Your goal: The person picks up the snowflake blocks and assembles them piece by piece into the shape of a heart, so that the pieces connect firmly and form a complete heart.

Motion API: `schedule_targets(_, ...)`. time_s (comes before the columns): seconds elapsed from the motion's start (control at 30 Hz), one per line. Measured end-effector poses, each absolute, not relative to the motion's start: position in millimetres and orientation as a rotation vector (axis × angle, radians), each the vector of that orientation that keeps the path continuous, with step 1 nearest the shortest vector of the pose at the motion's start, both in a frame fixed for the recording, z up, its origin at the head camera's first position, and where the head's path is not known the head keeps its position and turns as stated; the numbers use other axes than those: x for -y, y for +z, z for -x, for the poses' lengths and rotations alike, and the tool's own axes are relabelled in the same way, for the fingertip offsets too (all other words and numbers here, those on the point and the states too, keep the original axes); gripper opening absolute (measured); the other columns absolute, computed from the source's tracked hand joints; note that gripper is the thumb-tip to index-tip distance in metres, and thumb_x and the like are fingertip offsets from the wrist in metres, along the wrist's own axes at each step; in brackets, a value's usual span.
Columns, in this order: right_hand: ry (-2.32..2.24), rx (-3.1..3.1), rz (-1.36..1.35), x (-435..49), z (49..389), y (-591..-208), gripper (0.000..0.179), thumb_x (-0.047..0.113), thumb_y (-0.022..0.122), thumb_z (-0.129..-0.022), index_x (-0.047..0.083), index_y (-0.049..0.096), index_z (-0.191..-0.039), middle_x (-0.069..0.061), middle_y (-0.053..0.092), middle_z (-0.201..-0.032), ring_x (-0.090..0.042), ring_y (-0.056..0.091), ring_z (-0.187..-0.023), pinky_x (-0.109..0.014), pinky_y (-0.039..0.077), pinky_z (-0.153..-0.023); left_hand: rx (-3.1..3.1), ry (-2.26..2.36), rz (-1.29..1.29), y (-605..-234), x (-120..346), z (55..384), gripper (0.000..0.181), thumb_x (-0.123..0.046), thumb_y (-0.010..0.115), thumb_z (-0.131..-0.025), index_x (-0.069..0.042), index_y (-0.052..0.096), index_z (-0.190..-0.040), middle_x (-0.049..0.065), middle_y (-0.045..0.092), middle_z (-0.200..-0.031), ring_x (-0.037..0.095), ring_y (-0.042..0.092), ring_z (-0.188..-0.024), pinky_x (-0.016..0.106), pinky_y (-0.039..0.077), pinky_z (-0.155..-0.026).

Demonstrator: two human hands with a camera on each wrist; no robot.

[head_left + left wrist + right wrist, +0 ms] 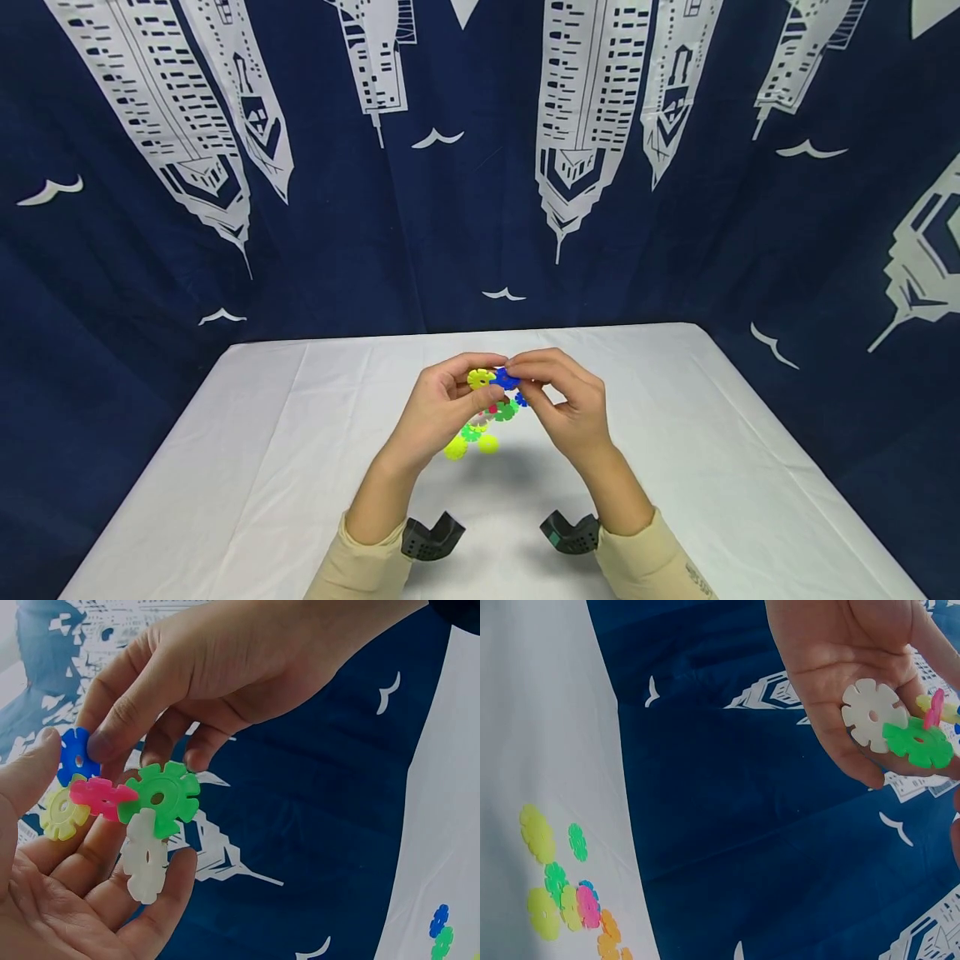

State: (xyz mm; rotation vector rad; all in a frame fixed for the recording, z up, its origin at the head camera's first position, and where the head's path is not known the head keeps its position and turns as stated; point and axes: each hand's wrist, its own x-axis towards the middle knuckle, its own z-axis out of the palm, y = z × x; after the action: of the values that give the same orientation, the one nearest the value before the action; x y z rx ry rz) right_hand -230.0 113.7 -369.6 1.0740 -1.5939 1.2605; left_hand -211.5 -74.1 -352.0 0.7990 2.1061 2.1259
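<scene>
Both hands meet over the table in the head view, around a cluster of flower-shaped plastic snowflake discs. My left hand (431, 412) holds the cluster from the left, with its thumb at the blue disc (73, 742). My right hand (577, 412) pinches that blue disc between thumb and fingers. Joined in the cluster are a yellow disc (54, 819), a pink disc (97, 795), a green disc (174, 787) and a white disc (139, 862). The white one lies along the left fingers, over the palm side.
Loose discs lie on the white table (300, 467) beneath the hands, among them a yellow disc (456, 448). The right wrist view shows more, including a pink disc (589, 906) and an orange disc (609, 946). A navy printed curtain (450, 233) hangs behind the table.
</scene>
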Motion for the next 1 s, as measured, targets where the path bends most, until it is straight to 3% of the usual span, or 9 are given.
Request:
schedule_targets(0.23, 1.219, 1.622, -1.035, -115, 232, -371, 0.009, -0.001, 0.072, -0.089, -0.001, 0.074, -0.097, -0.016, 0.069, -0.098, -0.016, 0.065, -0.086, -0.014, 0.055, -0.071, -2.156, 2.124, -0.795, -352, 74, 211, 0.033, -0.010, 0.074, -0.090, -0.003, 0.068, -0.122, 0.024, 0.071, -0.108, 0.013, 0.068, -0.076, 0.022, 0.057, -0.070)
schedule_targets(0.4, 1.221, 1.795, -0.874, -116, 236, -376, 0.027, -0.009, 0.071, -0.084, 0.004, 0.072, -0.108, -0.011, 0.070, -0.103, -0.013, 0.064, -0.081, -0.015, 0.053, -0.068, -2.177, 2.152, -0.753, -351, 76, 212, 0.031, -0.010, 0.072, -0.091, -0.005, 0.067, -0.121, 0.022, 0.070, -0.110, 0.013, 0.070, -0.079, 0.024, 0.059, -0.072)
schedule_targets(0.53, 1.255, 1.962, -0.739, -117, 242, -384, 0.024, -0.003, 0.070, -0.088, 0.006, 0.071, -0.110, -0.009, 0.071, -0.105, -0.014, 0.066, -0.080, -0.020, 0.055, -0.065, -2.158, 2.178, -0.752, -350, 77, 211, 0.030, -0.010, 0.069, -0.093, -0.005, 0.064, -0.121, 0.027, 0.070, -0.112, 0.015, 0.072, -0.083, 0.024, 0.059, -0.073)
schedule_targets(0.83, 1.376, 2.322, -0.642, -119, 268, -421, 0.011, 0.021, 0.069, -0.095, 0.018, 0.073, -0.105, 0.001, 0.071, -0.101, -0.014, 0.065, -0.080, -0.025, 0.056, -0.067, -2.133, 2.185, -0.882, -351, 77, 212, 0.029, -0.008, 0.057, -0.100, 0.001, 0.052, -0.127, 0.027, 0.066, -0.114, 0.024, 0.071, -0.098, 0.023, 0.057, -0.086)
schedule_targets(1.0, 1.346, 2.536, -0.666, -119, 277, -444, 0.022, 0.009, 0.068, -0.092, 0.012, 0.072, -0.113, -0.003, 0.072, -0.104, -0.012, 0.062, -0.082, -0.023, 0.055, -0.073, -2.075, 2.187, -0.968, -352, 77, 212, 0.028, -0.009, 0.051, -0.103, 0.003, 0.045, -0.127, 0.034, 0.065, -0.109, 0.029, 0.068, -0.103, 0.023, 0.054, -0.091)
